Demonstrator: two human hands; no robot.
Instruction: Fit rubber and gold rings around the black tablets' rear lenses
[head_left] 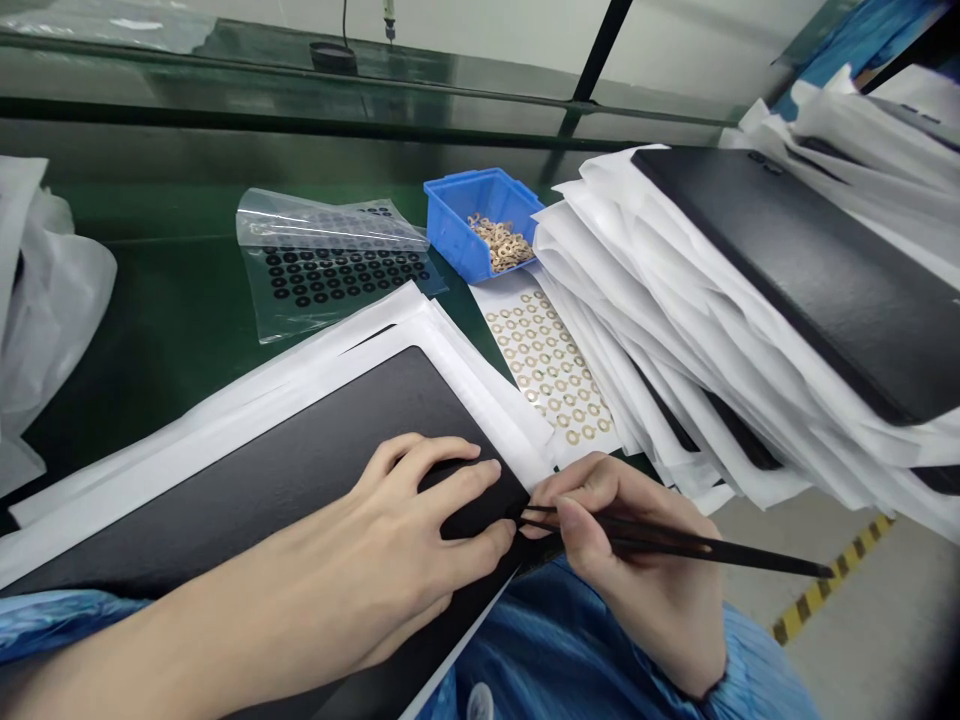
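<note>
My left hand (405, 540) lies flat with its fingers spread on a black panel (285, 470) that rests on white paper at the table's near edge. My right hand (637, 560) pinches black tweezers (675, 545), whose tips touch the panel's right corner next to my left fingertips. Just beyond that corner lies a white sheet of gold rings (551, 370). A blue bin (480, 215) with loose gold rings stands behind the sheet.
A clear sheet of black rings (330, 265) lies on the green table. A fanned stack of black panels in white paper (750, 300) fills the right side. White bags (45, 290) sit at the left. Floor with yellow-black tape (832, 580) shows at lower right.
</note>
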